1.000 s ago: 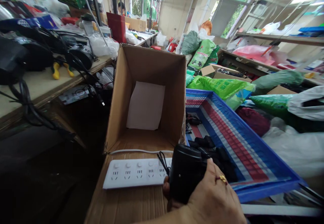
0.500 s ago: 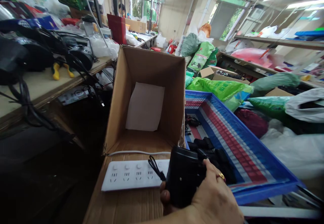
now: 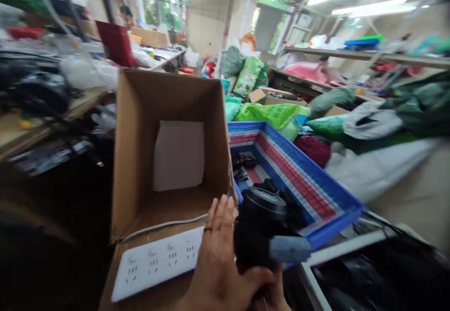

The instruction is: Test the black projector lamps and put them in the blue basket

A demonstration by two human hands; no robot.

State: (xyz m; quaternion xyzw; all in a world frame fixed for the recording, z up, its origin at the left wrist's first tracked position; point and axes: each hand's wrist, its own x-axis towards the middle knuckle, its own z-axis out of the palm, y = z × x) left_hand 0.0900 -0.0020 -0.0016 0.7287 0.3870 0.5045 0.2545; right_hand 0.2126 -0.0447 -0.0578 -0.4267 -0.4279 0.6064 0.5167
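- One black rounded device with one blue-grey tab; one white rectangular power strip; one brown cardboard box containing one pale sheet; one blue-rimmed tray.
- The device is just right of the left hand, above the right hand.
- Left hand: fingers straight, thumb spread, against the device.
- Right hand: mostly hidden beneath the device; cannot tell its grip.

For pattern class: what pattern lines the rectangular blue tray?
Red, white and blue striped lining; head view.
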